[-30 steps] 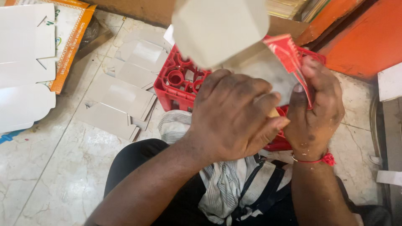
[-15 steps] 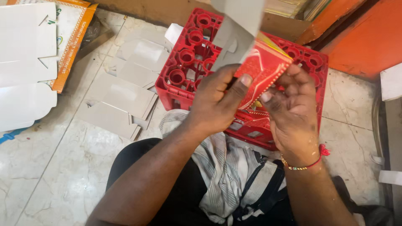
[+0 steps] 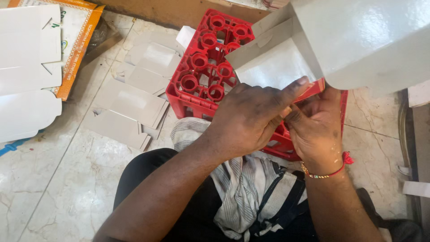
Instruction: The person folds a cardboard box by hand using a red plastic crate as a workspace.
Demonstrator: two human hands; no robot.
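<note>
Presently, findings from left to right:

Far left floor: white die-cut cardboard sheets (image 3: pixel 27 76) lie flat over an orange-bordered printed sheet (image 3: pixel 83 42); stacked flat, apparently as stock within reach.

Left-centre floor: grey flat carton blanks (image 3: pixel 130 105) fanned loosely on the marble floor (image 3: pixel 58 192), just beside the crate.

Centre: red plastic bottle crate (image 3: pixel 204 74) stands on the floor directly ahead of the seated person, its round cells upward; it sits under the hands, likely serving as a work rest.

Lap: striped cloth (image 3: pixel 244 183) draped over dark trousers.

Left hand (image 3: pixel 251 118): fingers curled close, index finger extended along a fold; it presses a grey flap of the carton (image 3: pixel 358 40), which is raised near the camera above the crate. Grip narrow, closed on the flap.

Right hand (image 3: pixel 316 130): fingers bent tight at the carton's lower edge, pinching a red-printed flap. Held close to the left hand, seemingly to steady the fold. A red thread bracelet (image 3: pixel 333 170) circles the wrist.
</note>
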